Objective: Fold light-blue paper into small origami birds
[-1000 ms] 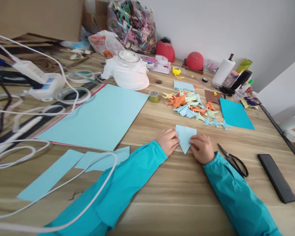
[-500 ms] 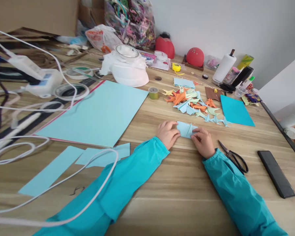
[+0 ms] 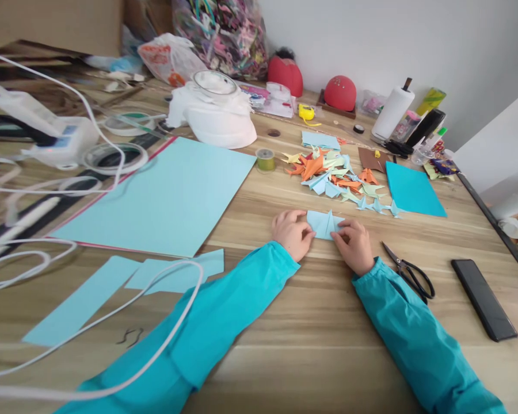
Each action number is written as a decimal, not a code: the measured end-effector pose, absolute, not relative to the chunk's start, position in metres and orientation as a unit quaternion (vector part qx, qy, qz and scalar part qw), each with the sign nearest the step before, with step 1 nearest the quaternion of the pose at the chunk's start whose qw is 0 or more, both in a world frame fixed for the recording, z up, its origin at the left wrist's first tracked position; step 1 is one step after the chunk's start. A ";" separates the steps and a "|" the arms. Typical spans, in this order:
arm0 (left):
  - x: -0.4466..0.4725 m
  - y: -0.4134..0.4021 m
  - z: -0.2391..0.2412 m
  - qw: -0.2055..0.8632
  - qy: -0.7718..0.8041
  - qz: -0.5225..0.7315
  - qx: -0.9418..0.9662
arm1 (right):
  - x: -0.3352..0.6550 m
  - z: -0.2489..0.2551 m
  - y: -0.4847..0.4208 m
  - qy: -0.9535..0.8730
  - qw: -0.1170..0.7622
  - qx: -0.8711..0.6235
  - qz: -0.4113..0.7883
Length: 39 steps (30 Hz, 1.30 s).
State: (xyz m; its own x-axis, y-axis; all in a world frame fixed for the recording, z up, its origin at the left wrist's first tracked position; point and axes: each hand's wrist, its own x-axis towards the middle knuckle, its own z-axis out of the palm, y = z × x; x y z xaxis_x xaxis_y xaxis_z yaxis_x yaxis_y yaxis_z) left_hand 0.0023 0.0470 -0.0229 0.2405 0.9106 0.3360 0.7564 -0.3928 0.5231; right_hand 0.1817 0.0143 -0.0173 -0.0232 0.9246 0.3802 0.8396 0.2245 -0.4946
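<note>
A small light-blue folded paper (image 3: 322, 225) lies on the wooden table, with a pointed flap standing up near its middle. My left hand (image 3: 292, 233) pinches its left edge between thumb and fingers. On the opposite edge, my right hand (image 3: 353, 244) is closed with thumb and forefinger on the paper. Just beyond it spreads a pile of folded paper figures (image 3: 313, 167) in orange, pale green, yellow and light blue. Black-handled scissors (image 3: 408, 270) lie to the right of my right hand.
A large light-blue sheet (image 3: 164, 195) and cut strips (image 3: 82, 299) lie to the left, with a white cable (image 3: 194, 299) looping over my left sleeve. At right are a black phone (image 3: 483, 299) and a teal sheet (image 3: 414, 190). A thread spool (image 3: 265, 160) stands behind my left hand.
The flap on the folded paper now stands more upright and points away from me near the middle. Both hands keep hold of the edges. The whole view has shifted slightly.
</note>
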 end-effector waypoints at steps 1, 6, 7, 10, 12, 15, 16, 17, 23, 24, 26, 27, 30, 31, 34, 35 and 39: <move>0.002 0.047 -0.023 0.125 0.537 0.306 0.776 | 0.181 -0.017 0.014 -0.710 0.323 -0.623 0.063; 0.003 0.045 -0.021 0.122 0.539 0.302 0.777 | 0.181 -0.017 0.016 -0.701 0.321 -0.633 0.065; 0.003 0.045 -0.021 0.121 0.539 0.303 0.776 | 0.181 -0.017 0.016 -0.701 0.323 -0.633 0.065; 0.003 0.045 -0.022 0.113 0.538 0.309 0.776 | 0.180 -0.018 0.016 -0.699 0.330 -0.631 0.061; 0.003 0.045 -0.022 0.109 0.537 0.314 0.776 | 0.179 -0.019 0.017 -0.697 0.333 -0.632 0.058; 0.003 0.044 -0.023 0.111 0.538 0.315 0.774 | 0.179 -0.019 0.016 -0.695 0.333 -0.635 0.057; 0.004 0.043 -0.022 0.114 0.540 0.314 0.773 | 0.178 -0.019 0.016 -0.695 0.332 -0.636 0.058; 0.004 0.043 -0.022 0.116 0.542 0.312 0.771 | 0.178 -0.018 0.016 -0.694 0.332 -0.636 0.058; 0.010 0.036 -0.022 0.100 0.566 0.315 0.755 | 0.177 -0.018 0.017 -0.694 0.333 -0.636 0.051; 0.011 0.036 -0.022 0.095 0.569 0.315 0.754 | 0.177 -0.018 0.017 -0.693 0.333 -0.637 0.050; 0.012 0.035 -0.023 0.087 0.572 0.315 0.752 | 0.177 -0.019 0.017 -0.692 0.337 -0.637 0.046; 0.012 0.035 -0.023 0.085 0.572 0.314 0.753 | 0.177 -0.019 0.017 -0.691 0.340 -0.637 0.043; 0.012 0.035 -0.022 0.087 0.569 0.312 0.756 | 0.176 -0.021 0.017 -0.686 0.347 -0.639 0.036; 0.012 0.035 -0.022 0.090 0.570 0.310 0.755 | 0.176 -0.021 0.017 -0.685 0.346 -0.640 0.037; 0.012 0.035 -0.020 0.102 0.574 0.304 0.753 | 0.175 -0.020 0.017 -0.680 0.341 -0.647 0.043; 0.012 0.035 -0.020 0.106 0.576 0.301 0.752 | 0.175 -0.020 0.017 -0.679 0.339 -0.650 0.044; 0.012 0.034 -0.018 0.115 0.577 0.296 0.753 | 0.174 -0.019 0.018 -0.677 0.335 -0.654 0.044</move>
State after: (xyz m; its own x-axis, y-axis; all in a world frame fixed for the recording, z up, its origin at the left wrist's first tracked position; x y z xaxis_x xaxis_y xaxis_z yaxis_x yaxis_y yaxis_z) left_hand 0.0121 0.0344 -0.0180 0.1592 0.9363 0.3130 0.8002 -0.3081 0.5145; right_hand 0.1743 0.0175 -0.0189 0.0796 0.9148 0.3960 0.8554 0.1413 -0.4983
